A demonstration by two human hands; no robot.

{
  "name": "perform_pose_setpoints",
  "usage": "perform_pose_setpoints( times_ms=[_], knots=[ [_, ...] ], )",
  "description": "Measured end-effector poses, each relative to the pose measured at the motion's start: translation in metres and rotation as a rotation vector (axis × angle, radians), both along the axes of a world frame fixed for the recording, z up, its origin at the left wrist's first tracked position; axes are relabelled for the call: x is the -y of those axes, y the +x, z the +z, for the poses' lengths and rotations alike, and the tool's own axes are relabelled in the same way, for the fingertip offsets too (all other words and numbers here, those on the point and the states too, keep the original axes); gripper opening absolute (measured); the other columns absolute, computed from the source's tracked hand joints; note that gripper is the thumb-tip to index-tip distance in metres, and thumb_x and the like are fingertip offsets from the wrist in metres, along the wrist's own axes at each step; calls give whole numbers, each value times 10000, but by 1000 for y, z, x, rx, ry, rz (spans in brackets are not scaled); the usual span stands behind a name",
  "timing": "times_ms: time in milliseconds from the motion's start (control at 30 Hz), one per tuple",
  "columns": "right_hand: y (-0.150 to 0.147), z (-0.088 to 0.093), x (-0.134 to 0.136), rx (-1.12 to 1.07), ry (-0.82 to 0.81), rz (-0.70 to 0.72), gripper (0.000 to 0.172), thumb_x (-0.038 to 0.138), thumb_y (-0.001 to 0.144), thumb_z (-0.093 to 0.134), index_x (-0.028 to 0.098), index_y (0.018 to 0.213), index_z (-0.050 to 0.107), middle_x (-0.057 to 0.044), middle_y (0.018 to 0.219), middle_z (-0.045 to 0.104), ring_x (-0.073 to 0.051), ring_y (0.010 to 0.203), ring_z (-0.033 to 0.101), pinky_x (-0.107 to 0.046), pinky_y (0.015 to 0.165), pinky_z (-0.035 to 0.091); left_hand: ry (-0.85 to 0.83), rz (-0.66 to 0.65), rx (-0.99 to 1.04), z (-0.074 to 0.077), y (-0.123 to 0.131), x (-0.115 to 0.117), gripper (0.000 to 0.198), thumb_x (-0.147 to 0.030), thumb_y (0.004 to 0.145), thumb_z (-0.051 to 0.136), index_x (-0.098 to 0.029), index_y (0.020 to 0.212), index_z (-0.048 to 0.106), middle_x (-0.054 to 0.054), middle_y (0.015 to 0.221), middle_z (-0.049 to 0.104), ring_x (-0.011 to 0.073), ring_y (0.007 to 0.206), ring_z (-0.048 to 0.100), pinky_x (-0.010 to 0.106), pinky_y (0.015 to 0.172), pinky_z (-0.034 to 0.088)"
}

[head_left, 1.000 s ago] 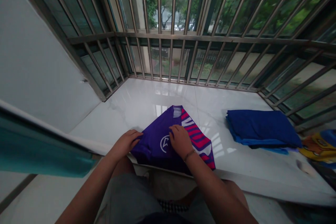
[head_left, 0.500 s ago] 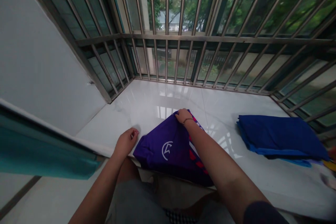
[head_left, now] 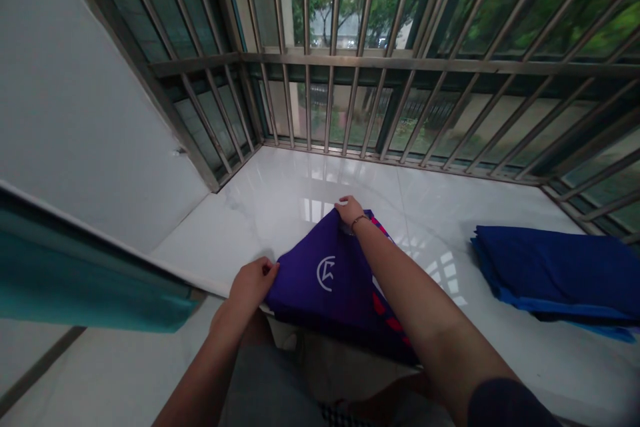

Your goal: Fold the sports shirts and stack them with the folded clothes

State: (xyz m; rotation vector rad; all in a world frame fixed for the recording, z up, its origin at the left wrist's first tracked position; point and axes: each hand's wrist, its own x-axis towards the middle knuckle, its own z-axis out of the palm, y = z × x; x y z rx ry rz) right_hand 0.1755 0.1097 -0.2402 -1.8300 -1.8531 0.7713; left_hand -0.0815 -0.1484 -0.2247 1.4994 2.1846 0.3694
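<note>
A purple sports shirt (head_left: 305, 280) lies on the white sill, its near part hanging over the front edge. It bears a white round logo and red patches along its right side. My left hand (head_left: 256, 280) is closed, thumb and finger pinching the shirt's left corner. At the far edge my right hand (head_left: 349, 211), with a thin bracelet at its wrist, grips the cloth and lifts it slightly. My right forearm covers part of the shirt's right side.
A stack of folded blue cloth (head_left: 555, 273) rests on the right of the glossy white sill (head_left: 430, 207). Metal window bars (head_left: 350, 107) close off the back and sides. A teal curtain (head_left: 95, 293) hangs at the left, beside a pale wall (head_left: 90, 113).
My left hand has come right and closed on the shirt's left corner. My right hand keeps its hold at the far edge, raising the cloth a little. The view has shifted slightly.
</note>
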Motion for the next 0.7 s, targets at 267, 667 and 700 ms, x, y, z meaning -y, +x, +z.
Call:
perform_pose_setpoints(
  times_ms=[267,667,700],
  knots=[
    [-4,3,-1,-111,75,88,402,96,920,731,212,1303,689,-64,1230,811,-152,978,784,-275,964,606,454,-270,-176,-8,13,-9,299,-199,1036,529,-213,1256,731,125,1261,795,291,1188,743,444,1082,575],
    [134,42,31,207,138,84,233,238,1063,601,198,1130,820,-103,1165,833,-221,1112,755,-307,1033,527,266,-652,-220,-15,85,-120,466,-350,1098,551,-212,1535,630,148,1705,536,333,1574,507,528,1290,409],
    [144,41,34,239,111,98,208,244,1049,632,199,1089,831,-99,1129,840,-223,1096,760,-299,1017,526,248,-620,-203,-12,83,-131,439,-358,1101,544,-216,1501,656,149,1662,585,331,1529,551,507,1268,428]
  ],
)
